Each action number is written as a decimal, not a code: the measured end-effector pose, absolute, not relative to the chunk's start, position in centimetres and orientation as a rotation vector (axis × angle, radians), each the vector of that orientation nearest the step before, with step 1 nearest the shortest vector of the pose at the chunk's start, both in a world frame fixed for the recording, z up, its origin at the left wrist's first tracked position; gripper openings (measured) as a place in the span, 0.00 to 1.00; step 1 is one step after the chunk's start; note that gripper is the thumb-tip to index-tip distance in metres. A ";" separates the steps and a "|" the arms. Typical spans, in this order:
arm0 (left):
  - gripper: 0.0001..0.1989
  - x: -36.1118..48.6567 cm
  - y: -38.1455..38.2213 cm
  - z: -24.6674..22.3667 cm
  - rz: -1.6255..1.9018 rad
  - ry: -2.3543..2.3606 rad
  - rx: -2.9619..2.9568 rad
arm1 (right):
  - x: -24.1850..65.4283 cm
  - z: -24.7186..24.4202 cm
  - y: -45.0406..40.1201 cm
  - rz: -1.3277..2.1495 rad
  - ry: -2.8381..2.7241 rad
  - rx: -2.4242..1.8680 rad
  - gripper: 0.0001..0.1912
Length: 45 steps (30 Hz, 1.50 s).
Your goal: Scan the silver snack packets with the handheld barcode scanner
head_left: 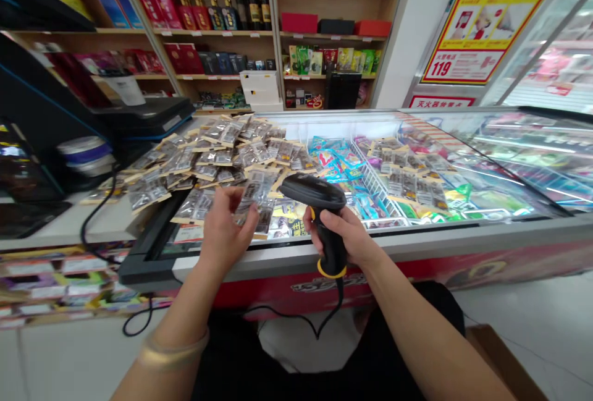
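looks like mid-job to me. left hand [227,226] has a clear-fronted snack packet [256,187] pinched between thumb and fingers, held up just in front of the big packet heap [217,149]. right hand [345,233] is wrapped round the grip of a corded barcode scanner [315,191], its head just beside that packet. can't tell if the trigger's squeezed.

the heap spreads from the counter [99,222] onto the glass top of the chest freezer [273,260], and it's way bigger than the smaller packet batch [414,181] lying apart on the right. if right is the done pile, i'd guess only a small part is through and most is left, but nothing here proves which pile is which. no scan result readable either.
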State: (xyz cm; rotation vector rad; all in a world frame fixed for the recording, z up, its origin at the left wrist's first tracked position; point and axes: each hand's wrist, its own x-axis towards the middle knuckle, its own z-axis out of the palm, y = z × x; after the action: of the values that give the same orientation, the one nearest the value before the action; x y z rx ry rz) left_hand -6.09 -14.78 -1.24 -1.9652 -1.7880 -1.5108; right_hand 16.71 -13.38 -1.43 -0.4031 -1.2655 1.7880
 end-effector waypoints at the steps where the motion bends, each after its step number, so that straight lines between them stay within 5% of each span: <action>1: 0.13 -5.8 -14.6 -1.2 -1.583 -1.809 -1.904 | 16.9 -1.3 -13.3 1.772 -1.242 -0.405 0.20; 11: 0.33 6.6 -10.5 0.0 -2.190 -1.797 -2.356 | 26.8 -0.1 -12.2 1.333 -0.981 -0.669 0.22; 18: 0.36 17.6 -6.6 1.3 -1.736 -1.825 -2.714 | 34.8 0.5 -9.6 1.123 -0.714 -0.862 0.22; 24: 0.38 22.1 -5.2 0.2 -0.689 -1.831 -2.929 | 37.0 0.9 -7.2 1.188 -0.593 -1.088 0.18; 35: 0.41 22.6 -4.2 0.8 -0.515 -1.848 -2.889 | 37.8 1.6 -5.4 1.237 -0.564 -1.099 0.19; 45: 0.23 7.1 -8.2 0.9 -1.165 -1.644 -2.542 | 32.3 1.9 -7.9 1.302 -0.687 -0.897 0.20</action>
State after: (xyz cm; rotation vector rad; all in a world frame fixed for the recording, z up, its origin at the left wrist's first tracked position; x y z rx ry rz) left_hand 7.14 -8.18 0.86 -2.5416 -1.6436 -1.1654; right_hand 32.29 -7.92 1.85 -0.8973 -0.6867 1.3016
